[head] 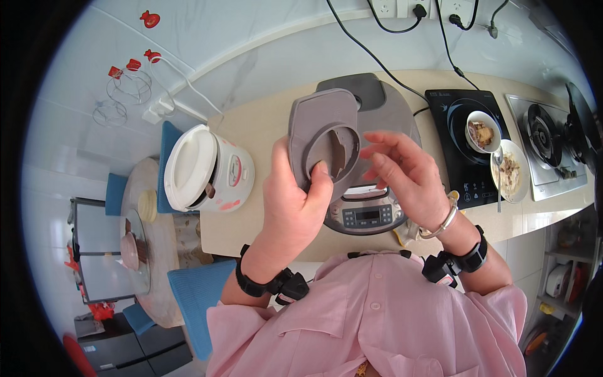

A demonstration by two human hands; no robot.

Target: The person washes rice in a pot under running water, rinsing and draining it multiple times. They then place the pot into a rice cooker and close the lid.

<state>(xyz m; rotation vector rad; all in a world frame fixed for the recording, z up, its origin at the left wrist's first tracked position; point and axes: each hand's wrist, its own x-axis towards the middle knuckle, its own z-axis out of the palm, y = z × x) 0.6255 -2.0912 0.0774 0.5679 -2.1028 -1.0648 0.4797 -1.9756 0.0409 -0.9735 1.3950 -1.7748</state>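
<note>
My left hand [297,188] grips a grey plastic cover [325,106] with a round raised collar on its underside. The thumb presses inside the collar, where a thin crescent-shaped piece [338,153] shows. Just right of the collar is my right hand [400,174], its fingers apart and slightly blurred, holding nothing. Below both hands sits a grey electric cooker [393,122] with a button panel [367,216] at its front. The held cover hides the cooker's left part.
A white rice cooker [235,169] stands left, its lid ajar. To the right are a black induction hob [438,122], a bowl of food [483,115], a plate with a spoon [518,188] and a gas stove [556,184]. A black cord [367,54] runs behind the cooker.
</note>
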